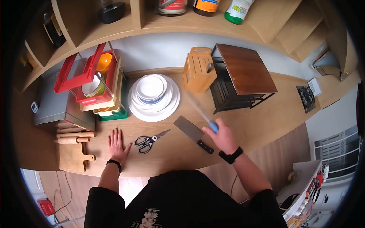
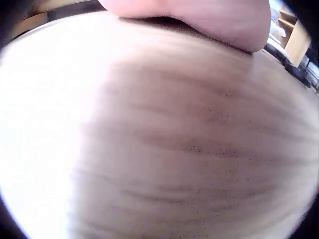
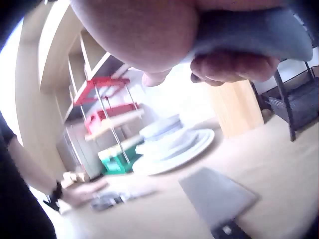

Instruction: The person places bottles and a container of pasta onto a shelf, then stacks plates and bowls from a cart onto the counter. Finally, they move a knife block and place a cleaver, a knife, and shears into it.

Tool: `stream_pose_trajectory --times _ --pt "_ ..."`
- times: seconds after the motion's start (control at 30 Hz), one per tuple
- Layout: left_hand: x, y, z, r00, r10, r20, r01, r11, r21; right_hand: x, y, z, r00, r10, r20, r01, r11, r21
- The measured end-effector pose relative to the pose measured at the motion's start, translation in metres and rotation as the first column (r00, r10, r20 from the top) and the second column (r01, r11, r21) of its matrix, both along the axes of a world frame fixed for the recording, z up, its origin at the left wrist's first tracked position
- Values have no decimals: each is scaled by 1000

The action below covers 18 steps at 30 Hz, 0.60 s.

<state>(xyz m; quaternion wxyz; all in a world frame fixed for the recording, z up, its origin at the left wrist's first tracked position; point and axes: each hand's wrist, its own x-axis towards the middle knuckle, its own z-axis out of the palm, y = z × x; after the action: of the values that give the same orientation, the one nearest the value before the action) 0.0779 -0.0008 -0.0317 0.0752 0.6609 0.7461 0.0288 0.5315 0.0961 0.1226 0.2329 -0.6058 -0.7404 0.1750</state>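
My right hand (image 1: pixel 223 137) grips the blue-grey handle of a knife (image 1: pixel 213 126), whose long narrow blade is blurred and points away toward the knife block (image 1: pixel 198 74). In the right wrist view the fingers wrap round that handle (image 3: pixel 249 35). Below it a cleaver (image 1: pixel 189 128) with a black handle lies on the wooden counter (image 1: pixel 167 152). My left hand (image 1: pixel 118 147) rests palm down with fingers spread on the counter, left of grey-and-black scissors (image 1: pixel 146 143). In the left wrist view only the heel of the palm (image 2: pixel 199 20) shows against the wood.
White plates and bowls (image 1: pixel 154 95) are stacked at the back. A red tiered rack (image 1: pixel 95 87) holds bowls at left. Rolling pins (image 1: pixel 76 137) and a cutting board (image 1: pixel 72 155) lie left. A brown-topped black rack (image 1: pixel 247 72) stands back right, beneath an overhead shelf (image 1: pixel 182 26).
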Motion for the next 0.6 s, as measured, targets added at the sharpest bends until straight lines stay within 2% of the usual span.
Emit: stream_pose_trajectory --times 0.03,0.13,0.17,0.23,0.3,0.33,0.37,0.43,0.5,0.57,0.6 --pt "1 1 2 1000 5 -11 -5 1000 -16 -2 10 24 992 -24 -122 24 1000 -5" --pt "2 1 4 999 24 -25 -25 999 -39 9 52 52 928 191 -319 -173 981 86" --pt "2 2 7 999 32 -13 -32 999 -43 4 58 79 977 139 -163 -135 990 35" --pt "3 2 10 999 33 -38 -35 998 -53 -9 73 107 968 49 -248 -69 995 -74" --pt "2 2 8 998 41 -37 -43 998 -56 -5 96 107 992 105 73 -117 976 185" --pt "1 2 8 999 40 -30 -41 998 -48 -7 104 111 991 93 96 -109 977 182" --pt "1 2 8 999 40 -23 -40 998 -39 -12 109 116 990 100 103 -117 977 178" --pt "1 3 9 999 47 -9 -47 998 -43 -20 119 127 998 -26 58 29 998 -60" --pt "-1 3 10 999 50 2 -50 997 -53 -25 124 133 999 -1 49 5 995 -100" --pt "-1 4 9 999 53 -6 -53 997 -63 -23 130 135 994 -6 -113 -14 986 -169" --pt "-2 4 8 999 53 -9 -54 996 -67 -21 133 135 993 12 -115 -32 985 -171"
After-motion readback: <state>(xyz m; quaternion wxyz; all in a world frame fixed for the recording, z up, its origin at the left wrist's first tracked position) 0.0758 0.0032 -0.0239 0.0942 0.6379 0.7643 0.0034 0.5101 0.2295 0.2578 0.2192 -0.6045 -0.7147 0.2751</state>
